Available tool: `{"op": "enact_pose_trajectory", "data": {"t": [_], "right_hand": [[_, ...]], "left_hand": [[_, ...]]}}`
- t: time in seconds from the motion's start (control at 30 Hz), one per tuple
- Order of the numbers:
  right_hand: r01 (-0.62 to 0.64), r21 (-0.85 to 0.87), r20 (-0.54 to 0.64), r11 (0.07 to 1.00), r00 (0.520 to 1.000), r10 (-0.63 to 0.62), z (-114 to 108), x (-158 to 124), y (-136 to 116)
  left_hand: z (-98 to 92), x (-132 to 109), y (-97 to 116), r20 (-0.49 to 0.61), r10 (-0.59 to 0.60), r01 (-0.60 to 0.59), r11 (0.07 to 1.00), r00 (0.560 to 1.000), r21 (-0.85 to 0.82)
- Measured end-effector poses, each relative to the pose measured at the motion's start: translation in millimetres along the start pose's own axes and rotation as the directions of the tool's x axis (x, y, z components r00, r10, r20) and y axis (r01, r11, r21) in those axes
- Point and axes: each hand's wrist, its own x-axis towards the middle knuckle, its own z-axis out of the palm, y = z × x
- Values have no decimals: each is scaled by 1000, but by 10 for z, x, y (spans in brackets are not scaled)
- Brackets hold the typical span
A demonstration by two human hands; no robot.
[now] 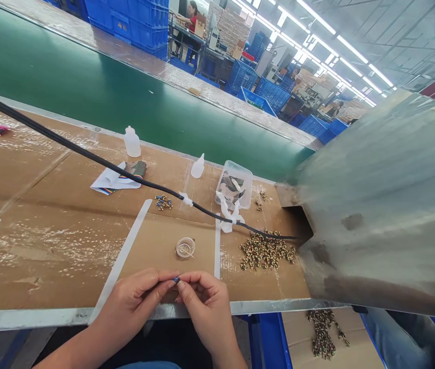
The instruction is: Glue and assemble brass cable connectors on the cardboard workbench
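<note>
The left hand [135, 297] and the right hand [208, 305] meet at the front edge of the table [59, 256], thumb and forefinger of each closed in a pinch on one small blue part [176, 280]. The part sits between the two sets of fingertips, mostly covered by them, so its full shape cannot be told. Just beyond the hands stands a small round tub [185, 248] with a thin pale stick in it. Farther ahead, slightly left of the tub, lies a little heap of blue-and-brass pieces [163, 203]. Right of the right hand spreads a much larger pile of brass-coloured pieces [266, 251]. Past that pile, a bit nearer the middle, is a clear plastic box [250, 187]. A black cable [151, 185] crosses beyond both hands, and a green belt [125, 95] runs behind everything on the table.
</note>
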Motion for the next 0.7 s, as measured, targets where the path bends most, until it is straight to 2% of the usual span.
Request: {"op": "enact_pose_trajectory", "data": {"t": [0.23, 0.37, 0.43, 0.5, 0.57, 0.7], "right_hand": [[52, -131, -21, 990, 998, -55, 8, -11, 17], [80, -169, -22, 982, 996, -85, 15, -3, 46], [146, -220, -9, 964, 988, -152, -3, 15, 34], [271, -308, 35, 912, 961, -274, -42, 38, 5], [400, -414, 119, 818, 915, -387, -90, 56, -31], [513, -566, 262, 645, 854, -450, -160, 62, -80]], "left_hand": [[8, -11, -3, 0, -17, 17, 1000, 1000, -9], [37, -46, -61, 2, -124, 124, 989, 992, -76], [41, -47, -98, 46, -199, 204, 965, 979, -164], [28, -29, -120, 126, -257, 281, 930, 958, -236], [6, 1, -120, 202, -279, 326, 908, 939, -262], [-28, 43, -85, 259, -267, 336, 901, 928, -275]]}}
